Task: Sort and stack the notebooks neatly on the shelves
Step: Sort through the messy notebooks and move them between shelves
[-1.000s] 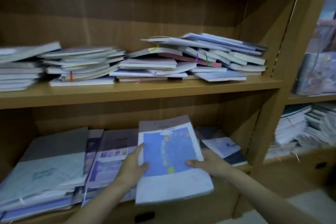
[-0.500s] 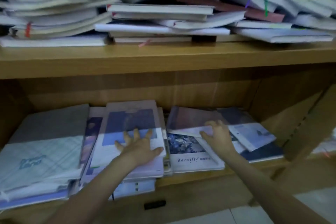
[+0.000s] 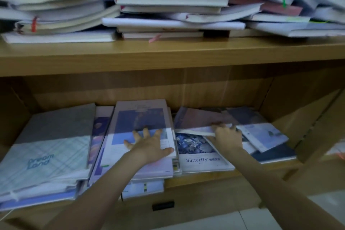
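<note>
Wooden lower shelf (image 3: pixel 205 177), notebooks lying flat, long axes running front to back.
Left hand (image 3: pixel 149 145) spread flat on blue-cover notebook (image 3: pixel 141 123); right hand (image 3: pixel 226 136) nearer, pinching lifted cover above Butterfly notebook (image 3: pixel 197 155).

Both bare forearms reach forward and up from the bottom edge, the left from lower left, the right from lower right. The left hand (image 3: pixel 149 145) lies palm down with fingers (image 3: pixel 146 132) spread and straight, thumb out to the right. The right hand (image 3: pixel 226 137) lies further forward, knuckles up, its fingers curled and partly hidden.
</note>
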Tool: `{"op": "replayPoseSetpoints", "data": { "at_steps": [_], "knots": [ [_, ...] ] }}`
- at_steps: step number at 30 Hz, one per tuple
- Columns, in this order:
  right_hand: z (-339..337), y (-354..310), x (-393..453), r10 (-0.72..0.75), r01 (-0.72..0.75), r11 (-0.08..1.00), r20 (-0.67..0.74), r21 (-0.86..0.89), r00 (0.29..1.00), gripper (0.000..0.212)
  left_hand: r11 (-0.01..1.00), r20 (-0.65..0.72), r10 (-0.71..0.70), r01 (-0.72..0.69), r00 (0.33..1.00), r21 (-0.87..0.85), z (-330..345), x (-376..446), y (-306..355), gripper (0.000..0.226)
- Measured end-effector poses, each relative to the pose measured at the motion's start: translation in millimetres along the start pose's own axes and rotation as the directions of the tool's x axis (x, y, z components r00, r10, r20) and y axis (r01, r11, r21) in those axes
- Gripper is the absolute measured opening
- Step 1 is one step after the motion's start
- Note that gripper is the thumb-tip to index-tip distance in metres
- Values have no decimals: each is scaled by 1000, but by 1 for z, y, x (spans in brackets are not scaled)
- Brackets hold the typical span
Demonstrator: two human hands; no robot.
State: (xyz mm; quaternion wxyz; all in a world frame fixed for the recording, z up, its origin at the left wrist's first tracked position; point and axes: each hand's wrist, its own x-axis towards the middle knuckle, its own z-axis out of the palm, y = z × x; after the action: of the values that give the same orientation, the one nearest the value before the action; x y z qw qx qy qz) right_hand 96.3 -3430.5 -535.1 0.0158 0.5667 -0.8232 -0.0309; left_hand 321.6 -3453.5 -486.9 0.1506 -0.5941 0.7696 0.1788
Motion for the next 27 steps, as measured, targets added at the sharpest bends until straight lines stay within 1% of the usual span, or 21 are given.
{"op": "replayPoseSetpoints", "data": {
  "at_steps": [1, 2, 3, 4, 5, 6, 7, 9, 11, 13, 14, 17, 19, 20, 21, 22, 24, 25, 26, 27],
  "knots": [
    [-13, 0, -3, -37, 36, 999, -51, -21, 998, 29, 1000, 8, 4, -4, 1000, -3, -2, -1, -1, 79],
    [-27, 2, -5, -83, 74, 995, -151, -62, 985, 15, 1000, 12, 9, -9, 1000, -6, -2, -3, -1, 78],
    [-44, 4, -8, -132, 109, 989, -258, -100, 957, 4, 1000, 7, 15, -15, 1000, -3, -1, -5, -2, 78],
    [-59, 7, -11, -173, 132, 981, -341, -142, 924, 11, 1000, -6, 20, -19, 1000, 3, 0, -9, -3, 77],
    [-72, 11, -15, -216, 170, 971, -316, -167, 924, 8, 1000, -21, 26, -26, 999, 13, 3, -12, -4, 76],
    [-81, 16, -20, -249, 215, 965, -259, -151, 933, 8, 999, -36, 36, -36, 999, 22, 6, -17, -6, 74],
    [-86, 22, -23, -244, 224, 967, -185, -122, 952, 14, 998, -54, 50, -48, 997, 30, 10, -21, -8, 72],
    [-83, 37, -26, -184, 192, 979, -109, 68, 977, 28, 996, -87, 69, -64, 994, 55, 14, -28, -12, 70],
    [-62, 51, -33, -109, 105, 959, 2, 264, 994, 41, 995, -104, 63, -54, 993, 86, 15, -32, -14, 69],
    [-29, 60, -38, -72, 15, 898, 114, 440, 991, 52, 993, -130, 48, -33, 990, 112, 12, -34, -9, 67],
    [-16, 62, -39, -58, -24, 855, 141, 518, 988, 58, 993, -148, 54, -37, 987, 116, 10, -34, -5, 64],
    [4, 56, -33, 34, -118, 736, 137, 667, 990, 71, 991, -183, 129, -118, 975, 70, 11, -31, 7, 51],
    [6, 49, -20, 111, -196, 618, 162, 762, 981, 75, 988, -199, 149, -136, 969, 79, 16, -29, 8, 48],
    [7, 44, -15, 141, -238, 566, 191, 789, 971, 76, 987, -202, 149, -133, 968, 90, 16, -28, 8, 48],
    [9, 41, -9, 176, -279, 546, 218, 790, 960, 77, 986, -198, 152, -136, 968, 92, 15, -26, 6, 48],
    [10, 37, -3, 215, -318, 560, 236, 765, 948, 77, 986, -184, 157, -143, 970, 88, 13, -22, 3, 48],
    [12, 30, 5, 311, -373, 626, 219, 685, 925, 79, 983, -130, 175, -167, 976, 72, 7, -12, -2, 48],
    [14, 28, 7, 351, -390, 626, 203, 675, 914, 81, 981, -105, 190, -184, 976, 65, 5, -6, -5, 48],
    [16, 25, 9, 383, -403, 589, 197, 701, 902, 83, 978, -90, 204, -199, 975, 60, 4, -1, -7, 49],
    [17, 22, 11, 404, -404, 519, 201, 753, 893, 84, 977, -86, 211, -206, 974, 58, 4, 2, -8, 49]
  ]
}}
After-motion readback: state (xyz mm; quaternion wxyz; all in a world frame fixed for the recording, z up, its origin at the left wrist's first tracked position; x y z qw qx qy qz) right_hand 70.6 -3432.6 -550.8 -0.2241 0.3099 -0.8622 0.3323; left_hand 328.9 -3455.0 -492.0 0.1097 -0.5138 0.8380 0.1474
